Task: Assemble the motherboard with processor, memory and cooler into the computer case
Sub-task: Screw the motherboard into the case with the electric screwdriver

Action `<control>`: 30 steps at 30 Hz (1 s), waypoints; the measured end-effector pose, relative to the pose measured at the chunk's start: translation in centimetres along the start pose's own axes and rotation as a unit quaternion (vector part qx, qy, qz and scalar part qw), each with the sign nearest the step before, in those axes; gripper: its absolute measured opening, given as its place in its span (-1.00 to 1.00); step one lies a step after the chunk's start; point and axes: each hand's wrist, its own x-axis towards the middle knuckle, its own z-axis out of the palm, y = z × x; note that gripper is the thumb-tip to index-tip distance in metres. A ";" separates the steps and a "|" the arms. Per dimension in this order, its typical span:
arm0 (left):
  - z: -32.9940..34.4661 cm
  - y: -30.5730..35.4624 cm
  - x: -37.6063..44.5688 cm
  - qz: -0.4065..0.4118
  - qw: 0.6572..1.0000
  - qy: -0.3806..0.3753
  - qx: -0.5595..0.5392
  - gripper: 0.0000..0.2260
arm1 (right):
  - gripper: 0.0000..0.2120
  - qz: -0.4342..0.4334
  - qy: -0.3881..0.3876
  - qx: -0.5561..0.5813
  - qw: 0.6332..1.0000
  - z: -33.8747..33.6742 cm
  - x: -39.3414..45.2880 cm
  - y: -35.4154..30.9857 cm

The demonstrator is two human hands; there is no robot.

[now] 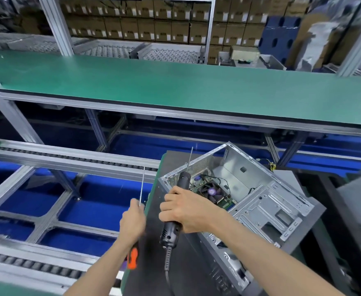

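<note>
An open silver computer case lies on a dark mat at the lower right. Inside it sits the green motherboard with a black cooler fan on top. My right hand grips a black electric screwdriver, its long bit pointing up over the case's near-left corner. My left hand grips a manual screwdriver with an orange and black handle; its thin shaft points upward, left of the case.
A long green workbench crosses the view behind the case. Roller conveyor rails run at left over a blue floor. Shelves of cardboard boxes stand at the back. A grey object sits at the right edge.
</note>
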 end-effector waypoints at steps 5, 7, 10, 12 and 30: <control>-6.2 7.1 2.3 0.005 0.948 -0.063 -0.312 -0.78 | -0.82 -0.027 0.022 -0.050 0.998 0.1 -0.2 0.4; -7.8 10.0 2.7 0.013 0.932 -0.121 -0.342 -0.80 | -0.83 -0.047 0.044 -0.064 0.996 0.2 -0.3 0.6; -8.4 13.1 2.5 0.040 0.922 -0.199 -0.328 -0.59 | -0.83 -0.074 0.072 -0.083 0.991 0.1 -0.2 0.8; -7.8 14.5 2.2 0.035 0.921 -0.229 -0.313 -0.53 | -0.79 -0.084 0.077 -0.098 0.989 0.0 -0.2 1.1; -3.3 16.4 2.6 0.042 0.964 -0.150 -0.213 -0.53 | -0.70 0.369 0.081 0.009 0.926 1.7 -8.5 5.0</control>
